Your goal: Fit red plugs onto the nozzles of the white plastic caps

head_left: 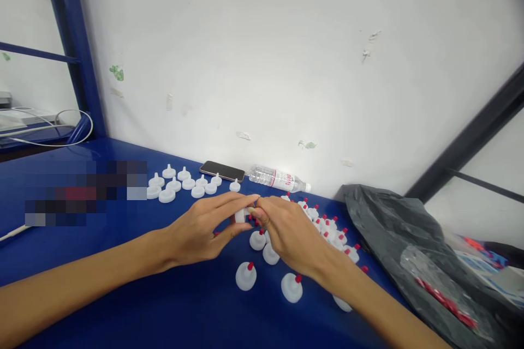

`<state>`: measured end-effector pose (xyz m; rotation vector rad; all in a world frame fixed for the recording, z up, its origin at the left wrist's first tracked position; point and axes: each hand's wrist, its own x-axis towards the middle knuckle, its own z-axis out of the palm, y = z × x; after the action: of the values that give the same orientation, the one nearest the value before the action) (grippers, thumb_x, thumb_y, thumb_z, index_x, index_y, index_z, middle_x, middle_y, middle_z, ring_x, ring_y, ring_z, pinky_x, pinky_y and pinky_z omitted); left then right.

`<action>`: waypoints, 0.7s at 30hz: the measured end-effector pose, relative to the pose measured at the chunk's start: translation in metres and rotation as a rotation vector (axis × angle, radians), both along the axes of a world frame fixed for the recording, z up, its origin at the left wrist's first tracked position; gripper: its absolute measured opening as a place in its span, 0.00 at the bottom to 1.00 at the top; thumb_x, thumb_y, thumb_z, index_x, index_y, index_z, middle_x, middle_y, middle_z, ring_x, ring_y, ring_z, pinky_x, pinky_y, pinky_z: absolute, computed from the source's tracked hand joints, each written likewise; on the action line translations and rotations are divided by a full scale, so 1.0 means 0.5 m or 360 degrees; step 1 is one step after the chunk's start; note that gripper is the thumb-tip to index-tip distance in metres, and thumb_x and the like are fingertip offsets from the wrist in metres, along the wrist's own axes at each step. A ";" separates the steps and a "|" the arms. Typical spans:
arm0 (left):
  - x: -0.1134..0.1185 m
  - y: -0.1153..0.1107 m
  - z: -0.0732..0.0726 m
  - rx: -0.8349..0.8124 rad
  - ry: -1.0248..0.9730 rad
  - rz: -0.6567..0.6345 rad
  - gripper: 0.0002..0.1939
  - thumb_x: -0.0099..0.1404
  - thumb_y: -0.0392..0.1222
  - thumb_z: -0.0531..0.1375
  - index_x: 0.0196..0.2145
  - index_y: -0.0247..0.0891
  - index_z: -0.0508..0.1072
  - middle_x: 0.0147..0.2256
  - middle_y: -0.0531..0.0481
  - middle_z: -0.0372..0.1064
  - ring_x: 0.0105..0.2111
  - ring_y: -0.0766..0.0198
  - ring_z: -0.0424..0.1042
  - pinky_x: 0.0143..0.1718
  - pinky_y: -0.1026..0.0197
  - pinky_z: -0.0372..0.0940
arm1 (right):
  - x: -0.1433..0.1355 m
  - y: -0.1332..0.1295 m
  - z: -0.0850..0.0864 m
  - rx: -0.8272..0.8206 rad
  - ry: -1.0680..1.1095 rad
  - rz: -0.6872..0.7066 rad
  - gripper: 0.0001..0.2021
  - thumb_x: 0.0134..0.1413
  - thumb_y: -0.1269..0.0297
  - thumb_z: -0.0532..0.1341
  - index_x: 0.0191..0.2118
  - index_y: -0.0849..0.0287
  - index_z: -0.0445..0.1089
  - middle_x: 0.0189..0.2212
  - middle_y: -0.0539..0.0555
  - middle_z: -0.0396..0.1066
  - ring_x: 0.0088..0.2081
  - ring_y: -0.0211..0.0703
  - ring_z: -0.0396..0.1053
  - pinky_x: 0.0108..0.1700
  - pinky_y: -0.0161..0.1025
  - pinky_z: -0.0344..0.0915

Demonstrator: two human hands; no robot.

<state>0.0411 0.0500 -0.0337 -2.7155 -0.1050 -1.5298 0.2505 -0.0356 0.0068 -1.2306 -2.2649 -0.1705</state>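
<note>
A white plastic nozzle cap [239, 216] is held on its side between the thumb and fingers of my left hand [200, 227]. My right hand [289, 229] is closed, its fingers pinched at the cap's spout end; what sits between those fingertips is hidden. Just beneath my hands lie a few small red tips [252, 221] on the blue table. Several nozzle caps with red tips [245, 277] are spread below and to the right, partly covered by my right arm. Farther back on the left stand several nozzle caps without red tips [167, 195].
A phone [222, 171] and a clear plastic bottle [278, 178] lie along the white wall. On the right, a dark grey plastic bag [370, 234] carries a clear bag of red pieces [446, 300]. The blue table [164, 311] has a blurred-out patch at left.
</note>
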 end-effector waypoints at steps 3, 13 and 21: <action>0.013 0.004 0.008 -0.0158 0.0128 0.0144 0.11 0.78 0.41 0.59 0.55 0.38 0.75 0.51 0.43 0.78 0.52 0.58 0.79 0.55 0.56 0.77 | 0.006 0.001 0.019 -0.0049 -0.0046 -0.0133 0.22 0.82 0.58 0.46 0.33 0.55 0.64 0.27 0.49 0.69 0.30 0.41 0.64 0.35 0.40 0.55; 0.002 0.089 -0.027 -0.0860 0.0403 0.0680 0.13 0.70 0.52 0.64 0.44 0.41 0.80 0.42 0.45 0.80 0.45 0.48 0.79 0.48 0.46 0.76 | 0.065 0.047 0.021 -0.0315 -0.0233 -0.0444 0.10 0.76 0.68 0.58 0.45 0.56 0.78 0.41 0.53 0.82 0.45 0.49 0.76 0.50 0.45 0.65; 0.004 0.087 -0.025 -0.0831 0.0583 0.0733 0.19 0.72 0.56 0.59 0.52 0.45 0.80 0.51 0.45 0.81 0.53 0.48 0.78 0.54 0.48 0.73 | 0.088 0.068 -0.017 -0.0420 -0.0496 -0.0424 0.16 0.78 0.69 0.54 0.56 0.57 0.79 0.47 0.57 0.82 0.53 0.53 0.75 0.59 0.49 0.63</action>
<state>0.0432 0.0934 -0.0464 -2.9687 -1.1690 -0.9585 0.2944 -0.0017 -0.0015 -1.7513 -2.4332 -0.1760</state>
